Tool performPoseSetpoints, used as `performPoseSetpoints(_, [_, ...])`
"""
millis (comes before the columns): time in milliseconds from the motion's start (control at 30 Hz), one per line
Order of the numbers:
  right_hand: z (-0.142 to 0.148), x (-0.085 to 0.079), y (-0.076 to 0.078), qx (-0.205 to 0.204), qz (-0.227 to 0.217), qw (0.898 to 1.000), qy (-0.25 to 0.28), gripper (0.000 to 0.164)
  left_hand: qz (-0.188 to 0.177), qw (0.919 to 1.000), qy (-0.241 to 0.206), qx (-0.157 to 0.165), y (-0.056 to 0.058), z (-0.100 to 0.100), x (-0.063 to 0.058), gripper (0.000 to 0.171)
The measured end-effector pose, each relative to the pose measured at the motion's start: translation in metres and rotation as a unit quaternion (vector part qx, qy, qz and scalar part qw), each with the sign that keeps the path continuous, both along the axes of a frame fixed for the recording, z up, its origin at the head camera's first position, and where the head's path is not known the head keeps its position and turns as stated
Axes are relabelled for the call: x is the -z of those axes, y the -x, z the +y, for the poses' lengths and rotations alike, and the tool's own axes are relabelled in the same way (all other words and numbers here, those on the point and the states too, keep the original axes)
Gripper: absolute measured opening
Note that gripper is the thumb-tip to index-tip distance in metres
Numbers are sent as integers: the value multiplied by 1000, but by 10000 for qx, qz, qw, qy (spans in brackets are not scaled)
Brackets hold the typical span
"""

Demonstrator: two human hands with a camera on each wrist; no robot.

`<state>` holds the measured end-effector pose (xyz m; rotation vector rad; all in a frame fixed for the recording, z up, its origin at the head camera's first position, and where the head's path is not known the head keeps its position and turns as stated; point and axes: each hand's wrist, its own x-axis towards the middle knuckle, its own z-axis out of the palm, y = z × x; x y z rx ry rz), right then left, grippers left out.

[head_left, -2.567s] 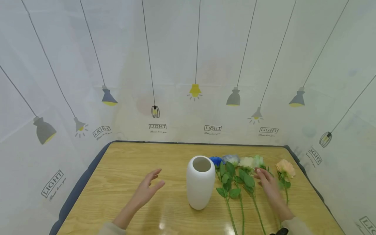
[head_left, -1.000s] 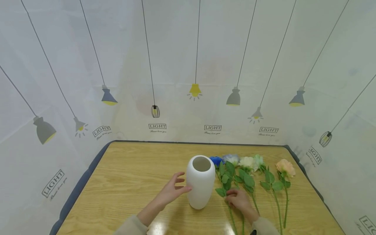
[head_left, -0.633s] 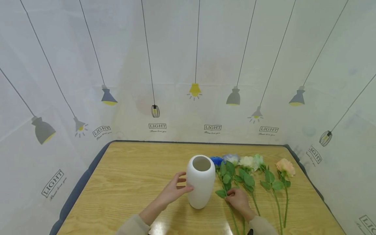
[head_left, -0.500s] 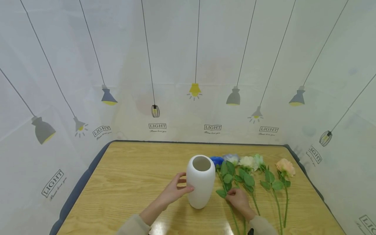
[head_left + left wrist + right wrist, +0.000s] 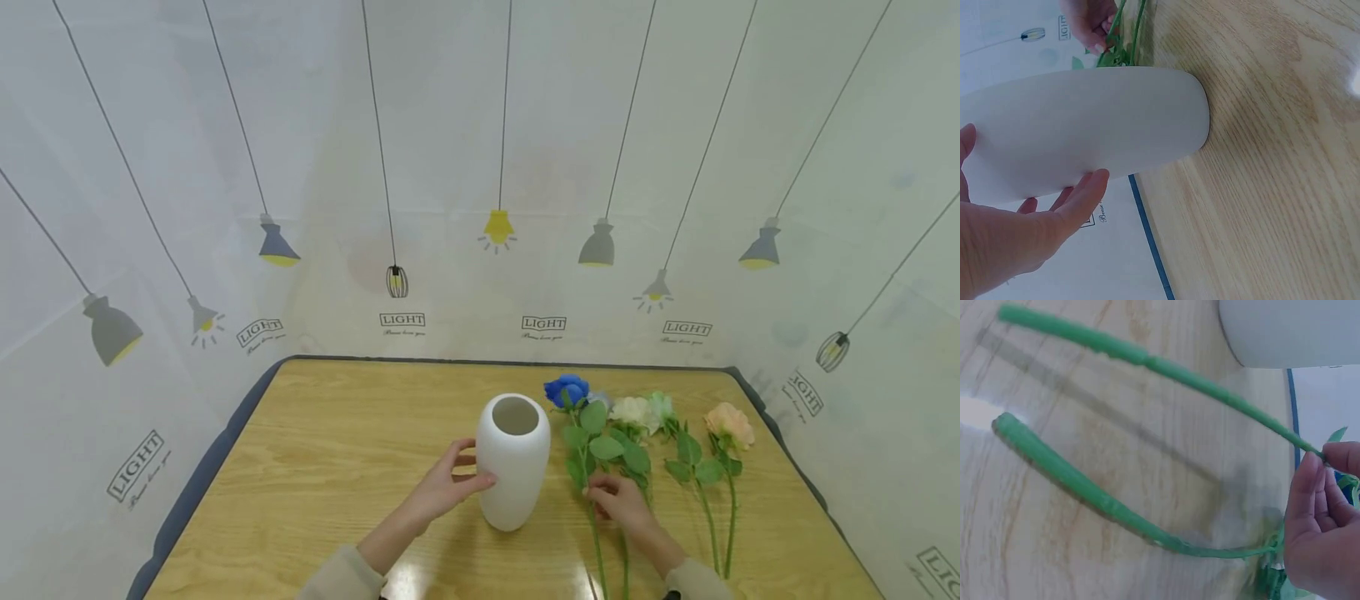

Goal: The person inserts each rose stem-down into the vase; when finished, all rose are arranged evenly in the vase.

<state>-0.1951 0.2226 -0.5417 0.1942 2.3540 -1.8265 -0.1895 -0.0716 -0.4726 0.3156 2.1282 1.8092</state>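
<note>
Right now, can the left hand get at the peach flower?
Probably not directly: the left hand holds the white vase, and the vase, right hand and other flowers lie between it and the peach flower.

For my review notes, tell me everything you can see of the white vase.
The white vase stands upright on the wooden table, left of the blue rose. It is tall and plain, with rounded shoulders, a round open mouth facing up and sides narrowing toward the base. Its smooth, matte surface looks ceramic. No stem stands in its mouth; the inner bottom cannot be seen. The left hand holds its left side with thumb and fingers.
</note>
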Motion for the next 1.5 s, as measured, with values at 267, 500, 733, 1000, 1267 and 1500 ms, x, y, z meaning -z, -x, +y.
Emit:
performPoseSetpoints(267, [4, -21, 1, 92, 343, 9988, 337, 26, -22, 10000, 19, -14, -1, 0, -3, 70])
performPoseSetpoints(500, [3, -51, -3, -26, 863, 9954, 417, 25, -85, 10000, 21, -34, 0, 1, -3, 70])
performPoseSetpoints(733, [2, -73, -3, 77, 1443, 9888, 363, 27, -107, 9999, 18, -19, 0, 2, -2, 70])
performPoseSetpoints(1000, [-5, -92, -7, 125, 1809, 9824, 458, 31, -95, 9999, -24, -39, -1, 2, -2, 69])
performPoseSetpoints(1267, [-19, -118, -15, 355, 1244, 9725, 1939, 19, -105, 9999, -43, -25, 0, 1, -1, 69])
performPoseSetpoints(1500, [-30, -133, -14, 489, 1099, 9360, 3307, 5, -97, 9999, -45, 9, -2, 1, -3, 69])
